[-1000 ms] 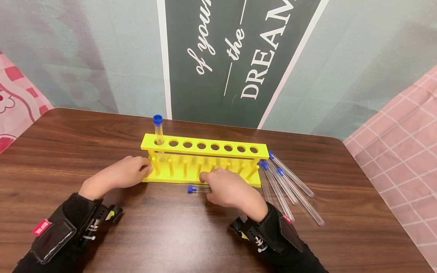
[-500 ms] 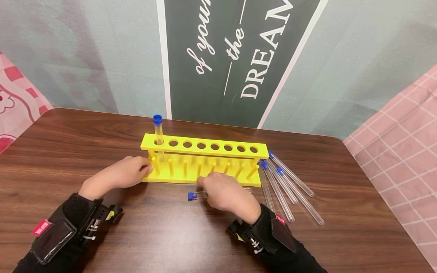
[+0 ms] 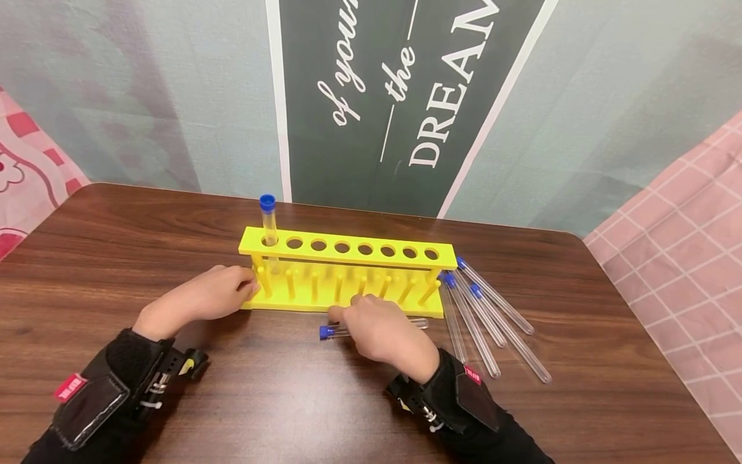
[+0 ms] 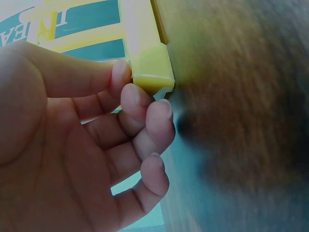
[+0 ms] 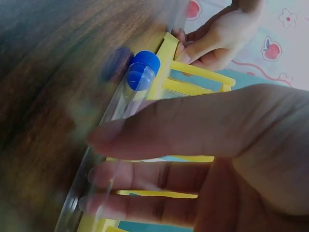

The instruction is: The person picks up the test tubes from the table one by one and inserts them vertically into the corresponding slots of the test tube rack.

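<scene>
A yellow test tube rack (image 3: pixel 353 259) stands on the brown table. My left hand (image 3: pixel 214 293) pinches the left end of its base between thumb and fingers. In the leftmost hole a blue-capped test tube (image 3: pixel 269 222) stands upright; the other holes in the top bar hold nothing. Another capped test tube (image 3: pixel 342 331) lies flat along the rack's front, its blue cap (image 5: pixel 143 70) pointing left. My right hand (image 3: pixel 382 330) holds this tube around its middle, thumb on one side and fingers on the other, hiding part of it.
Several capped clear test tubes (image 3: pixel 489 316) lie fanned out at the rack's right end, some touching or overlapping. A curtain (image 3: pixel 191 96) with a dark lettered panel hangs behind the table's back edge. Pink cloth (image 3: pixel 690 277) hangs on the right.
My right hand has drawn the lying test tube slightly toward me, away from the rack's base, and shifted a little left. My left hand and the rack have kept still.
</scene>
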`<state>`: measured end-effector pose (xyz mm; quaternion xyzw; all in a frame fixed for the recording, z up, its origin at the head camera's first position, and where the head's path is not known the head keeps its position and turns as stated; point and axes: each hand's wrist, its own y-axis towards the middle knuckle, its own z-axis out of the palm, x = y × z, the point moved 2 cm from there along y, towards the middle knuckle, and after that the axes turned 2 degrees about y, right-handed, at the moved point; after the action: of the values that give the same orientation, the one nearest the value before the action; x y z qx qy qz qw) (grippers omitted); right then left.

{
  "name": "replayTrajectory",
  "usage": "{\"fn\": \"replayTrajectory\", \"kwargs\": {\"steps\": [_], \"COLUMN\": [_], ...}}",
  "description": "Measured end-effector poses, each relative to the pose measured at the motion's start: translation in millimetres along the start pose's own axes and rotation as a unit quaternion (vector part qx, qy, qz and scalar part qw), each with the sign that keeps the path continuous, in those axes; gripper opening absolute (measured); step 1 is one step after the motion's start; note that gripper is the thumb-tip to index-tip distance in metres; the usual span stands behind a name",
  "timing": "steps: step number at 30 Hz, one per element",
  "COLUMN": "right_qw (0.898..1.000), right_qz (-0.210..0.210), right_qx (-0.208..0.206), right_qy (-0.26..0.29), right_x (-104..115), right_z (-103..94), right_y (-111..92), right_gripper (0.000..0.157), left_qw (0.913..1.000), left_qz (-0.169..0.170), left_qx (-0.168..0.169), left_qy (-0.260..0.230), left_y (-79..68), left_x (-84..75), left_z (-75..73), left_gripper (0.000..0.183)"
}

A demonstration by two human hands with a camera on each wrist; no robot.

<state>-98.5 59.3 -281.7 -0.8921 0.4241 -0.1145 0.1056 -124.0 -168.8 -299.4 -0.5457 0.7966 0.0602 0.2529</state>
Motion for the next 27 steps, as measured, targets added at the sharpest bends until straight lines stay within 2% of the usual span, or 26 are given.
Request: {"fn": "replayTrajectory", "kwargs": {"steps": [12, 27], "right_qw": [1.0, 1.0], "right_qz": [-0.014, -0.024], "right_qx": [-0.009, -0.004], "right_qy": [-0.01, 0.007], "right_x": [-1.3, -3.6], "right_z": [2.5, 1.8], "right_y": [0.3, 1.2], "right_gripper": [0.018, 0.016], "left_qw": [1.0, 1.0], "left_qz": [0.005, 0.002], "left_qx": [-0.002, -0.001], "left_qy": [0.0, 0.0], "left_y": [0.1, 0.3], "left_x": [-0.2, 1.4], "left_z": [0.1, 0.8], "left_gripper": [0.022, 0.022]}}
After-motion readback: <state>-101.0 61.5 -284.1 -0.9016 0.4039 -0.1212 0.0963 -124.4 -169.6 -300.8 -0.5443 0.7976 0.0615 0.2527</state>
